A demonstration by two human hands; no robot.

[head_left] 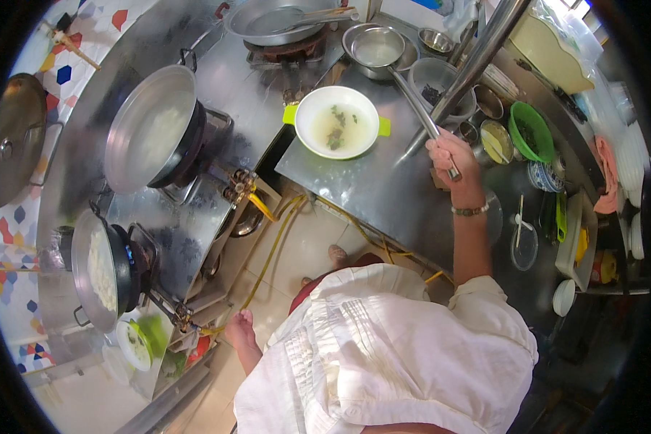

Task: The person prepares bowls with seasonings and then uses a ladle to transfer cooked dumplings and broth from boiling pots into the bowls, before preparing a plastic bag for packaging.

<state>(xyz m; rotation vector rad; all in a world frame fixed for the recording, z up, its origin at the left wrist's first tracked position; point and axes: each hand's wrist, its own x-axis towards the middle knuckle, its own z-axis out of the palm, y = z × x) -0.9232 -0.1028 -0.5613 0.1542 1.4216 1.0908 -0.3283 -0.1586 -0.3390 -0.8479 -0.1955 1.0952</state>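
Note:
My right hand (449, 154) grips the end of a long metal handle, whose ladle (378, 48) sits over a steel bowl (413, 54) at the back of the counter. Pale liquid seems to lie in the ladle. Left of that handle stands a white serving bowl with lime-green handles (304, 111); it contains cloudy broth with green herb leaves and darker bits (335, 130). Low on the left, my left hand (240, 327) hangs near a yellow gas hose (211, 329). Its fingers look loosely curled, and I cannot see anything held.
Two woks, one steaming (152, 125) and one with white food over a blue flame (95, 271), occupy burners at left. Another wide pan (271, 21) is at the back. A slanted metal pole (480, 59) crosses near my right hand. A green basket (531, 133) stands right.

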